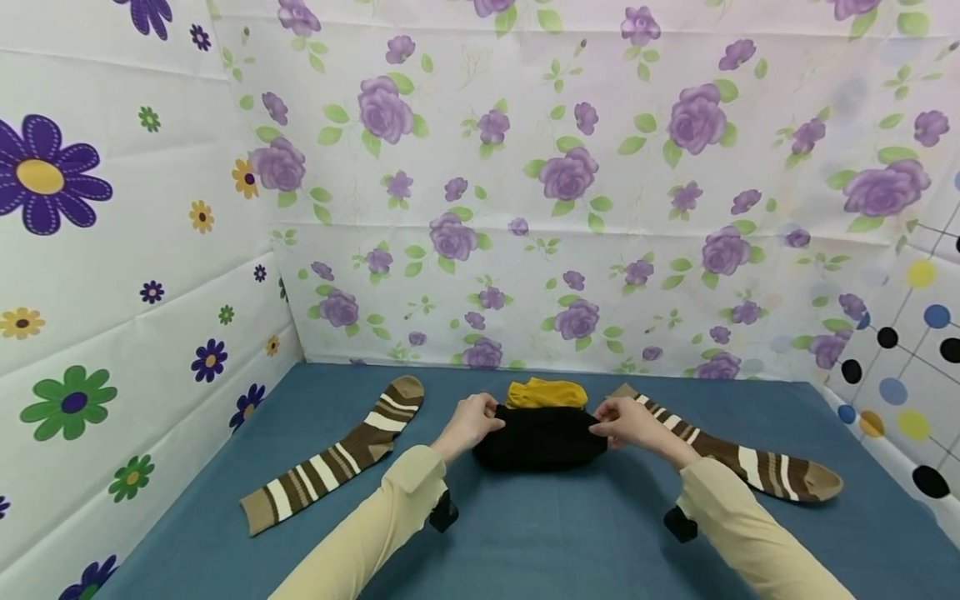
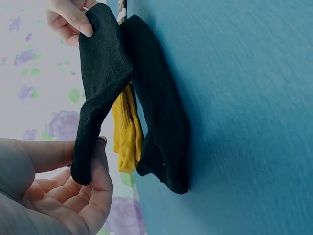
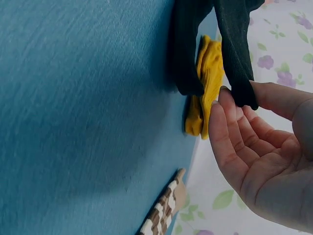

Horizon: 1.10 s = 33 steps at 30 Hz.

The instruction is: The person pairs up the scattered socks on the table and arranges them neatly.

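Observation:
A black sock [image 2: 100, 63] is stretched sideways between the two hands, raised off the table. My left hand [image 1: 472, 423] pinches one end of it between thumb and fingers. At the opposite end, my right hand [image 1: 626, 421] pinches the fabric the same way. Another black sock [image 2: 161, 107] lies on the table just below the raised one, apart from it in both wrist views. In the head view the two dark shapes blend together. Behind them rests a bunched pair of yellow socks [image 1: 547, 392], partly hidden by the black fabric.
One brown, white and tan striped sock [image 1: 330, 458] lies at an angle on the left of the blue table [image 1: 525, 550]. A matching striped sock [image 1: 780, 475] lies on the right, partly behind the right forearm. Flowered cloth walls [image 1: 495, 275] stand around the table.

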Each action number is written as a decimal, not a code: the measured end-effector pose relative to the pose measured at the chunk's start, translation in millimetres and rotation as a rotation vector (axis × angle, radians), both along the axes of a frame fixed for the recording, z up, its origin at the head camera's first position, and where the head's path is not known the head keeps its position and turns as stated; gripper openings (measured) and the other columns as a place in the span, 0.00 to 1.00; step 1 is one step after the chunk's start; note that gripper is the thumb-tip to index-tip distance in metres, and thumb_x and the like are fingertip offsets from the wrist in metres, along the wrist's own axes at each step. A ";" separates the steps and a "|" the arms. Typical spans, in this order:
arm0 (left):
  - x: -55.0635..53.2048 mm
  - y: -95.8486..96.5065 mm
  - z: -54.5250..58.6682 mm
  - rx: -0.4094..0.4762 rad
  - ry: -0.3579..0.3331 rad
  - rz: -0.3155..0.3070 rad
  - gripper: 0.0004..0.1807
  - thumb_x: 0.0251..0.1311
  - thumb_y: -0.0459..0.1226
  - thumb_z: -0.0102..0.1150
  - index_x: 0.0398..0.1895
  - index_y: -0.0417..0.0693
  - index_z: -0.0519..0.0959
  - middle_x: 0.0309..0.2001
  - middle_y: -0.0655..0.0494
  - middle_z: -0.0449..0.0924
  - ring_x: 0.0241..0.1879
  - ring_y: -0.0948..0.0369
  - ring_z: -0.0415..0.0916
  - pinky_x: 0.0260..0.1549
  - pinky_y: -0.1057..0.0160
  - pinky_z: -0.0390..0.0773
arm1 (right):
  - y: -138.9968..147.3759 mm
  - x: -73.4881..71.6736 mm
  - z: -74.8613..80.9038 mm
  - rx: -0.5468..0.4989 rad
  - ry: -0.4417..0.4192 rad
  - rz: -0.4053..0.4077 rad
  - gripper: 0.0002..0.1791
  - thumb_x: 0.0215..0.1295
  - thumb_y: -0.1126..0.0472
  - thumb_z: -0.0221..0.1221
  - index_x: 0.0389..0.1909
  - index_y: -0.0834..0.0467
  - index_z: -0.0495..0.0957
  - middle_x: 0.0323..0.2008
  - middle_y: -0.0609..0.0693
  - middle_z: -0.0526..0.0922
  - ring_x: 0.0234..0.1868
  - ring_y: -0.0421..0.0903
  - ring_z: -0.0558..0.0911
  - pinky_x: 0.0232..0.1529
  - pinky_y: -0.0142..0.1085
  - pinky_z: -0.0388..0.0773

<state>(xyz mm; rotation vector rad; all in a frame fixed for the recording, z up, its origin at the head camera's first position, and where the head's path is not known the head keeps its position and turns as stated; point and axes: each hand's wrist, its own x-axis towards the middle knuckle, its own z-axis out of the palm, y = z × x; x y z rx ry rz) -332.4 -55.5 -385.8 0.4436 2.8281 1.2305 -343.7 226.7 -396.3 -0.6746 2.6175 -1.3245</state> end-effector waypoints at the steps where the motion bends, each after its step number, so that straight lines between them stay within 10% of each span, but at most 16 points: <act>1: 0.1 -0.6 -0.6 0.000 -0.002 0.002 0.17 0.56 0.29 0.58 0.49 0.29 0.72 0.36 0.46 0.73 0.39 0.51 0.72 0.38 0.56 0.73 | -1.1 -0.3 -0.7 0.002 -0.001 -0.004 0.08 0.60 0.66 0.58 0.35 0.69 0.73 0.21 0.54 0.74 0.20 0.49 0.75 0.27 0.49 0.76; 33: -13.5 -5.6 -21.5 -0.041 -0.046 0.034 0.16 0.54 0.30 0.61 0.45 0.33 0.75 0.29 0.52 0.73 0.32 0.56 0.72 0.34 0.58 0.73 | -18.0 -3.4 -15.1 0.109 -0.047 -0.142 0.06 0.56 0.67 0.61 0.32 0.66 0.75 0.19 0.52 0.73 0.18 0.46 0.75 0.24 0.41 0.77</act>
